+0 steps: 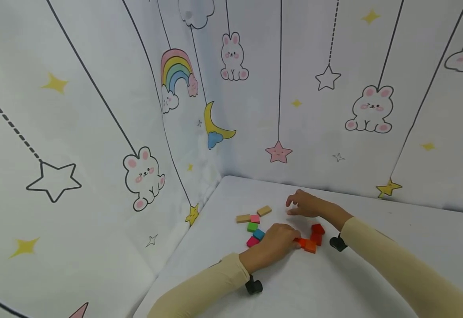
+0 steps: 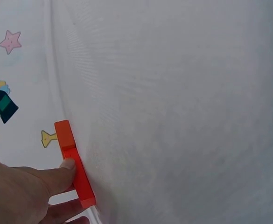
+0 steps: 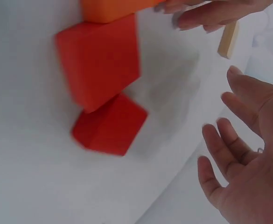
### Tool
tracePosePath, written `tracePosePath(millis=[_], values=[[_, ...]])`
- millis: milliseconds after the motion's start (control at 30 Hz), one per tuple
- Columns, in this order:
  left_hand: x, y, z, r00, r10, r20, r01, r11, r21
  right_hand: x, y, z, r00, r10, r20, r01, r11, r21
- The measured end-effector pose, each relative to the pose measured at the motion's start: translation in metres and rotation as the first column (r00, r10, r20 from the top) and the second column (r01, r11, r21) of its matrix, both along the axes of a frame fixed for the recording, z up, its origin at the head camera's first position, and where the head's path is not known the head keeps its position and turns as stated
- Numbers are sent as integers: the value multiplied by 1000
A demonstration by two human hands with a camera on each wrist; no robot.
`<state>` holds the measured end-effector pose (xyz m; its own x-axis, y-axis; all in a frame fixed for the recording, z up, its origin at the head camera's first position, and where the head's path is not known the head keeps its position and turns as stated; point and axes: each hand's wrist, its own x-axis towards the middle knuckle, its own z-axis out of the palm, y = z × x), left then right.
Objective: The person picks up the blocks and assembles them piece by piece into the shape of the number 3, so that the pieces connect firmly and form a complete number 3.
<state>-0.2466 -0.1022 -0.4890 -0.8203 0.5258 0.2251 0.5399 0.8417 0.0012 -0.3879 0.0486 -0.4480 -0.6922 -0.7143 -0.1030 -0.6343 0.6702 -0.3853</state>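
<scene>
My left hand [image 1: 278, 242] pinches an orange-red block [image 2: 81, 179], its thumb on the near face and fingers behind. This block lines up end to end with an orange block [image 1: 310, 246]. Next to that stands a red rectangular block [image 3: 103, 60], and a red five-sided block [image 3: 112, 125] adjoins its far end. My right hand [image 1: 306, 204] hovers behind the red blocks with its fingers spread and loosely bent, holding nothing. In the right wrist view its palm and fingers [image 3: 236, 144] appear apart from the blocks.
Left of my hands, a loose row holds two wooden-coloured blocks [image 1: 264, 210], a pink block [image 1: 255, 218], a green block [image 1: 252, 227], a blue block [image 1: 258, 234] and a magenta block [image 1: 252, 241]. Patterned cloth walls [image 1: 255, 110] border the white table [image 1: 374, 229] at its back and left.
</scene>
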Motion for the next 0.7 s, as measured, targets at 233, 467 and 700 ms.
tracePosePath(millis=[233,467,700], values=[[0,3,1,1000,-8,-7,8,1000,-13,-7,-28,4,999,16,-31,-15,999,38],[0,2,3,999,-28,-38,28,1000,0,-11,-51,3,997,60,-38,-58,997,58],[-2,0,0,998,-22,-55,23,1000,11,-18,-68,-2,997,76,-19,-74,993,90]])
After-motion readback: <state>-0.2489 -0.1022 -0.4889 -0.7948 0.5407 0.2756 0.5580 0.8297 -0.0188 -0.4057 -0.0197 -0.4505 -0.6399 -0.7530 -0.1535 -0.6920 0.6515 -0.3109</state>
